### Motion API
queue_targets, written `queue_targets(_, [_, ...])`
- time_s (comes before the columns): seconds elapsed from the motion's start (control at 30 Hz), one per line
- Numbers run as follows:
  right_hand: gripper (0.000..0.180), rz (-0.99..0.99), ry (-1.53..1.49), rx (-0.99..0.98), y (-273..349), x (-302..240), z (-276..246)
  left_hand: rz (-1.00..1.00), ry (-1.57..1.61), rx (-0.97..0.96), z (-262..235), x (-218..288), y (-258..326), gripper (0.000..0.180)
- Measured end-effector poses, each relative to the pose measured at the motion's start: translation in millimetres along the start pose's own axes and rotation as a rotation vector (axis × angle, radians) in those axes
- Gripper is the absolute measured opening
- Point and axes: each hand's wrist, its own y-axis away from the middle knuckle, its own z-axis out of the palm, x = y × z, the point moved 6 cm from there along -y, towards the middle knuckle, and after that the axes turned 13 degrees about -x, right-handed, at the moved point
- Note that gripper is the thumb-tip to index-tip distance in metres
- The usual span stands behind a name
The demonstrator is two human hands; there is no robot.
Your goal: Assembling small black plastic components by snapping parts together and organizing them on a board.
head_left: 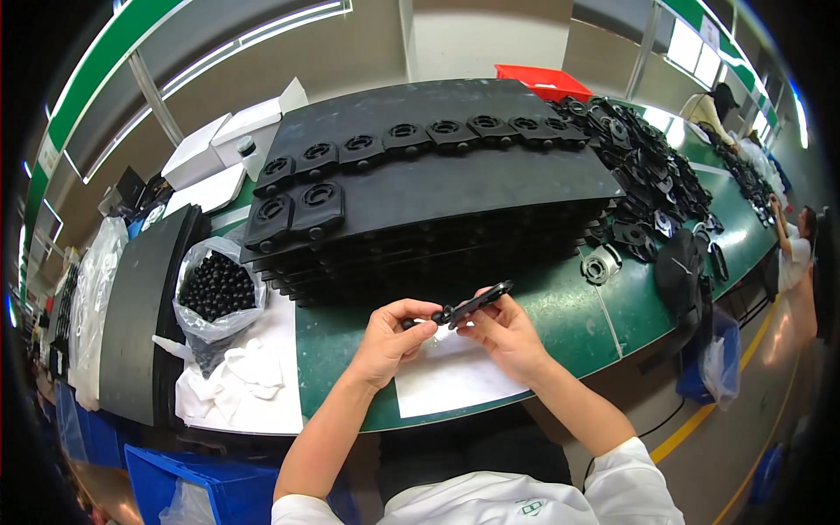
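Observation:
Over a white sheet (451,385) at the bench edge, both my hands meet at one black plastic part (477,303), seen nearly edge-on. My right hand (503,337) is closed on its far end, thumb below. Between the thumb and fingers of my left hand (394,337) is a small black ball-shaped knob (437,318), touching or very near the part's left end; I cannot tell whether it is joined. Beyond my hands, similar black parts with round openings (319,206) stand in rows on a stack of black boards (455,197).
Left of the stack, a clear bag (220,328) holds many black balls, beside a white cloth (241,376). A heap of black parts (656,166) covers the right of the green bench (560,306). A silvery ring part (601,264) lies nearer. Blue bins (201,481) stand below. Another person (796,241) sits far right.

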Motion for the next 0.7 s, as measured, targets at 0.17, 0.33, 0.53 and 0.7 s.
queue_targets(0.17, [0.016,0.003,0.002,0.007,0,-1,1,-0.002,-0.034,0.011,0,1,1,0.019])
queue_targets(0.33, [0.016,0.001,0.020,0.007,1,0,-1,-0.008,-0.096,0.023,-1,2,2,0.021])
queue_targets(0.53, [0.023,0.084,0.026,0.015,0,2,4,0.175,-0.483,0.075,4,12,1,0.019])
queue_targets(0.7, [0.022,0.107,0.219,-0.092,-6,-18,16,0.272,-0.548,-0.015,3,11,3,0.017])
